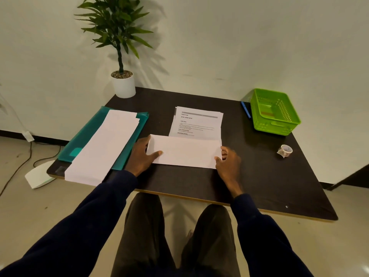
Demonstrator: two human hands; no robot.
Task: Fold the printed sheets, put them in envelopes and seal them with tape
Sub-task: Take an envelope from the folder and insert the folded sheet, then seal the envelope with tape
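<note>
A stack of printed sheets (196, 121) lies in the middle of the dark table (259, 176). The near part of the top sheet (184, 150) is folded up over itself, blank side up. My left hand (142, 154) grips its left edge, thumb pressed on top. My right hand (227, 162) pinches its right near corner. A pile of white envelopes (103, 148) rests on a teal folder (127, 136) to the left. A small roll of clear tape (285, 150) sits to the right.
A green plastic basket (274, 111) stands at the back right with a blue pen (246, 109) beside it. A potted plant (122, 84) stands at the back left corner. A white device (39, 174) and cables lie on the floor to the left.
</note>
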